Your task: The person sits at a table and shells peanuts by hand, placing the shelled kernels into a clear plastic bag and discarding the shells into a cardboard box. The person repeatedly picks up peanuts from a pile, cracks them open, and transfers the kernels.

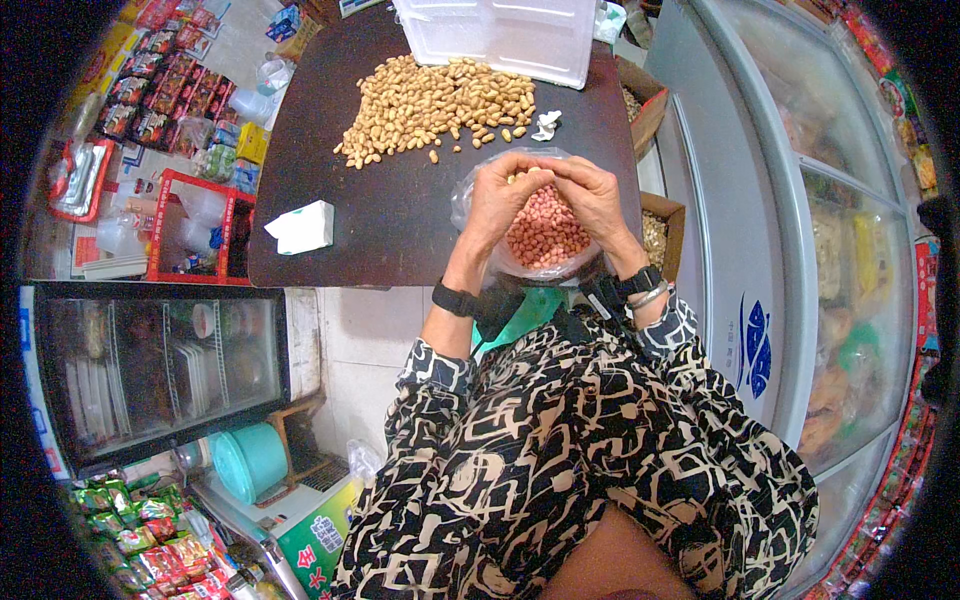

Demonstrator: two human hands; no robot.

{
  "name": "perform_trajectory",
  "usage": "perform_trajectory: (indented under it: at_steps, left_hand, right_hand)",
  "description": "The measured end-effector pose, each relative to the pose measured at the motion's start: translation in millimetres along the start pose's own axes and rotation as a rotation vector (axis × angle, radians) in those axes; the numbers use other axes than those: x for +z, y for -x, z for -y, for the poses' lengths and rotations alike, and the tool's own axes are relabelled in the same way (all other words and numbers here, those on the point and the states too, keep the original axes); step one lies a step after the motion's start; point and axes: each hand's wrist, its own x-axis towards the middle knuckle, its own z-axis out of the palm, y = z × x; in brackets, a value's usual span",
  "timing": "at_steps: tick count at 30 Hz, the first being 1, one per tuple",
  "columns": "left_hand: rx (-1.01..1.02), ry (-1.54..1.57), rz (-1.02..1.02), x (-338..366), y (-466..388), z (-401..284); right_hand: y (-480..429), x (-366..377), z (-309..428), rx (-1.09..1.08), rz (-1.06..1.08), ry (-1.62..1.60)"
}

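My left hand [501, 191] and my right hand [591, 191] meet fingertip to fingertip above a clear plastic bag [466, 196]. Pale unshelled peanuts [516, 177] show between the hands, against the curled fingers of the left one. The pinched fingers largely hide what they hold. Beneath them, the open bag holds many shelled peanuts [547, 232] with pink-red skins. Whether a bowl supports the bag cannot be told. Beyond the hands, a heap of peanuts in their shells [442, 97] spreads over the dark tabletop [390, 225], with a few strays at its near edge.
A white plastic bin [502, 34] stands behind the heap. A crumpled white tissue [547, 125] and a tissue pack [304, 227] lie on the table. Cardboard boxes [664, 225] and a glass-topped chest freezer [757, 225] flank the right side. A glass-fronted cooler [172, 360] stands left.
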Motion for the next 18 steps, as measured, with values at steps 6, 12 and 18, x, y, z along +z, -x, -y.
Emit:
perform_trajectory:
  at_steps: [6, 12, 18]
  left_hand:
    - [-0.058, -0.017, -0.015, -1.2, -0.3, -2.8]
    - [-0.108, -0.107, -0.045, -0.8, -4.2, 2.0]
    - [-0.162, -0.021, -0.025, 2.1, -5.3, 2.3]
  right_hand:
    - [0.4, -0.5, -7.6, -0.039, -0.033, -0.028]
    - [1.1, -0.2, -6.5, -0.015, -0.054, 0.025]
    - [1.1, 1.5, -5.7, -0.031, -0.063, 0.039]
